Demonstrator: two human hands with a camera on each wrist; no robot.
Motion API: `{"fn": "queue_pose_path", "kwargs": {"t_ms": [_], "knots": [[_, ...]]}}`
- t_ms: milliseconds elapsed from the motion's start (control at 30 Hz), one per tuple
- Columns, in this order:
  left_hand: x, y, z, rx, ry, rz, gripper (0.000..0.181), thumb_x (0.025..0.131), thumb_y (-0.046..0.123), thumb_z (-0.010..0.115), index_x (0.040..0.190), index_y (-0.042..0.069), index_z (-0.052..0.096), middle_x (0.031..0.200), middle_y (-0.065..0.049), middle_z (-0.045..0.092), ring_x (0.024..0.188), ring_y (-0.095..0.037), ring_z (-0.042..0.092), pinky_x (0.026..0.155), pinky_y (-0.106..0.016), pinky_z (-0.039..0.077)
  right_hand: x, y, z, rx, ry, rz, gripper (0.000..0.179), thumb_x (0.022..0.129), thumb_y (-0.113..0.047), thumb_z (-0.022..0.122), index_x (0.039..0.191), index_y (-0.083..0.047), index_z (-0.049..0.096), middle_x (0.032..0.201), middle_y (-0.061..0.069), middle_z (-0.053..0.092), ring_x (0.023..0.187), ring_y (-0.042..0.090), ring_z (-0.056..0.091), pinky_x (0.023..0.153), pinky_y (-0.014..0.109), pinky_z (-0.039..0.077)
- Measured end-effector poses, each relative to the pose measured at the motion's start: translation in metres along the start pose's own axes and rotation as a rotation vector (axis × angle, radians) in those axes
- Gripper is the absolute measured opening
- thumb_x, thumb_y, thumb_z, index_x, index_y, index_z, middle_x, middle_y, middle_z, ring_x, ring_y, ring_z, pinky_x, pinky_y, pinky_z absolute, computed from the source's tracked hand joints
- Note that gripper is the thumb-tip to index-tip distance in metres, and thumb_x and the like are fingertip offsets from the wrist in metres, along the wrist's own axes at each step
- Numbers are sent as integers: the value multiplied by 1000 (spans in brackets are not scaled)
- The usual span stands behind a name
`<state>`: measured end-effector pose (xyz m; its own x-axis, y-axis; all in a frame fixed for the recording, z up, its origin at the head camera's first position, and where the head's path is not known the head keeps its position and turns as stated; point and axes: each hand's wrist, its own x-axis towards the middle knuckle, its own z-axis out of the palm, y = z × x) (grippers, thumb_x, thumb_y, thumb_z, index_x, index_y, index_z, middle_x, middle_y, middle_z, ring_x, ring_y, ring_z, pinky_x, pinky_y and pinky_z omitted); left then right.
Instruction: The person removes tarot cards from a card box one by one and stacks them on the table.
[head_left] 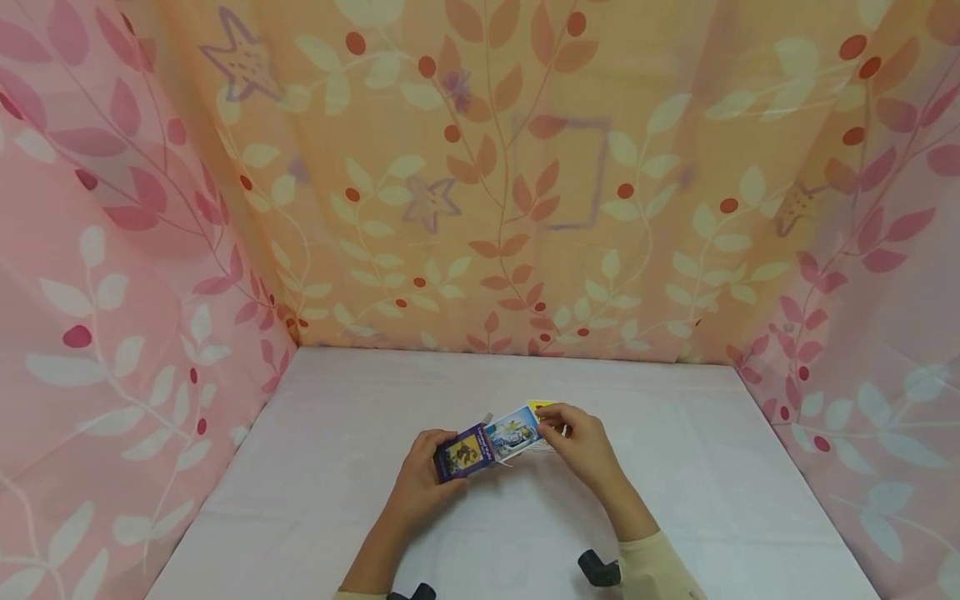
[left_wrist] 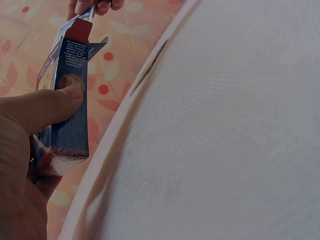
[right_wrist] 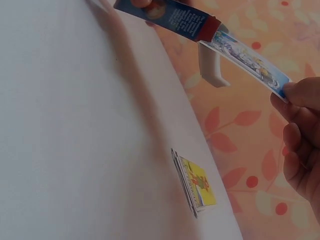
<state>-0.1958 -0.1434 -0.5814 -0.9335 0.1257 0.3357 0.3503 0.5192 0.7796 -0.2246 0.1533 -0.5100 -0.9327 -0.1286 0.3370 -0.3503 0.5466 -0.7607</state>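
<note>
My left hand grips a dark blue card box, its thumb pressed on the narrow printed side. The box's end flaps stand open toward the right hand. My right hand pinches the outer end of a blue-and-white picture card between thumb and fingers. The card's other end meets the open mouth of the box, and most of its length shows outside. Below the right hand in its wrist view, a small stack of cards with a yellow picture on top lies on the white table.
A white cloth covers the table. Patterned curtains rise along the back and both sides. Black wrist mounts sit near the sleeves. The card stack lies just beyond the right hand, partly hidden by it in the head view.
</note>
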Motion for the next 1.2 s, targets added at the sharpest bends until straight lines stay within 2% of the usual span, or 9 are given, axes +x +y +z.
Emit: {"fn": "queue_pose_path", "kwargs": {"t_ms": [133, 367, 733, 967, 1200], "knots": [[0, -1, 0, 0, -4, -3, 79, 68, 17, 96, 135, 28, 56, 134, 10, 54, 128, -14, 55, 112, -48, 45, 1, 2, -5, -7, 14, -18, 17, 90, -16, 80, 107, -17, 76, 85, -9, 69, 75, 10, 57, 65, 23, 47], [1, -1, -1, -2, -13, -12, 79, 68, 18, 97, 135, 29, 56, 135, 11, 53, 128, -12, 54, 112, -46, 45, 2, 4, -11, -19, 17, 8, 15, 92, -18, 78, 107, -18, 75, 85, -8, 69, 76, 12, 57, 66, 23, 48], [0, 0, -1, 12, -15, 1, 76, 70, 18, 96, 135, 27, 56, 135, 9, 53, 127, -14, 55, 110, -48, 47, 5, 5, -20, -12, 37, -4, 18, 91, -14, 78, 109, -15, 76, 86, -6, 69, 77, 12, 57, 66, 22, 48], [3, 0, -2, 14, -17, 36, 78, 71, 19, 95, 138, 27, 55, 137, 8, 53, 126, -15, 55, 108, -49, 48, 15, 3, -28, -22, 37, -30, 18, 93, -14, 75, 111, -14, 75, 88, -4, 69, 77, 12, 56, 66, 22, 47], [1, -1, -3, 5, -19, 5, 78, 71, 18, 95, 137, 28, 55, 136, 9, 53, 127, -15, 55, 109, -49, 48, 21, 11, -32, -30, 40, -43, 17, 94, -10, 73, 111, -13, 75, 89, -2, 68, 78, 12, 56, 67, 22, 47]]}}
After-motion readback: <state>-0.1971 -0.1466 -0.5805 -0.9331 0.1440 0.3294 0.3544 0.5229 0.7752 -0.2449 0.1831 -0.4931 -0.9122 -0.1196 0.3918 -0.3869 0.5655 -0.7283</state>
